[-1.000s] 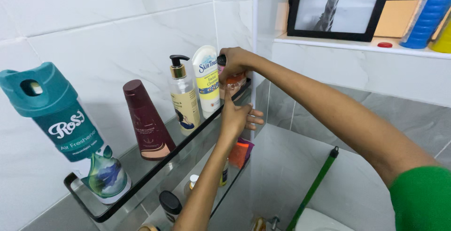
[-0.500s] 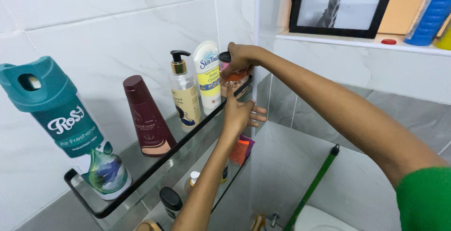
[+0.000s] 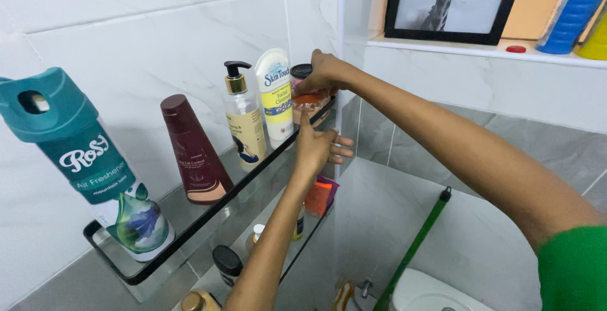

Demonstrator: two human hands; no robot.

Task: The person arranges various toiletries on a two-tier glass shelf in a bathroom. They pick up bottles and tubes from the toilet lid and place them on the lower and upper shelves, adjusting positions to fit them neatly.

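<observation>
**Both hands at the far end of the glass shelf**

On my feed the right hand point(image 3: 322, 74) sits just above centre, its fingers closed around a small jar point(image 3: 305, 93) with a dark cap and an orange band. The jar is at the far end of the upper glass shelf point(image 3: 190, 225), close to the wall corner; I cannot tell whether its base touches the glass or is lifted a little. The left hand point(image 3: 316, 148) comes up from the lower middle of the frame, just below the jar. Its forefinger points up at the shelf's dark front rail while the other fingers spread out to the right — it grips nothing, though the fingertip seems to touch the rail.

Just left of the jar stands a white tube point(image 3: 275, 96) with a blue and yellow label, then a clear pump bottle point(image 3: 243, 124) with a black and gold head, then a dark red tube point(image 3: 193, 153) standing on its cap. At the left edge of the frame is a teal-capped spray can point(image 3: 95, 172) — the nearest item to the camera.

Under the left forearm, a lower shelf holds an orange packet point(image 3: 318, 197) and several small bottles. At lower right a green handle point(image 3: 414, 248) leans over a white fixture. At upper right a black picture frame point(image 3: 452, 1) rests on a ledge.
</observation>
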